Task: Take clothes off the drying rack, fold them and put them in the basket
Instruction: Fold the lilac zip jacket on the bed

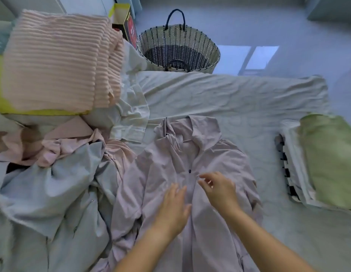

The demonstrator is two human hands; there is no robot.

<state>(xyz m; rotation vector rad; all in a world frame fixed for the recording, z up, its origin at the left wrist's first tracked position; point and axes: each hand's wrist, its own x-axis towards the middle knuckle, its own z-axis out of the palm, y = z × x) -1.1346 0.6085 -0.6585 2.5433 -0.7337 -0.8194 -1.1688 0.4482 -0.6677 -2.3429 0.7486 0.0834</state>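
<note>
A pale lilac collared button-front shirt (210, 154) lies spread face-up on the bed's wrinkled pale grey sheet (239, 95), its collar towards the far edge. The left hand (174, 209) rests flat on the left front panel, fingers (177, 191) straight and close together. The right hand (219, 191) sits at the opening edge just below a small dark button (189, 171), its fingers bent and slightly apart, nothing visibly clamped between them. Whether they touch the cloth cannot be told.

The shirt's left edge overlaps a heap of unfolded laundry: a pale blue garment (53, 193), a crumpled pink garment (68, 146) and a white shirt (131, 114). Above the heap lies a folded pink ribbed blanket (58, 61).

A stretch of bare sheet lies between the collar and the far edge, and another between the shirt's right sleeve and a folded stack near the right edge, topped by a light green cloth (331, 158).

The round woven laundry basket with dark handles (190, 36) stands on the floor (288, 26) just beyond the far edge, well apart from the hands.
</note>
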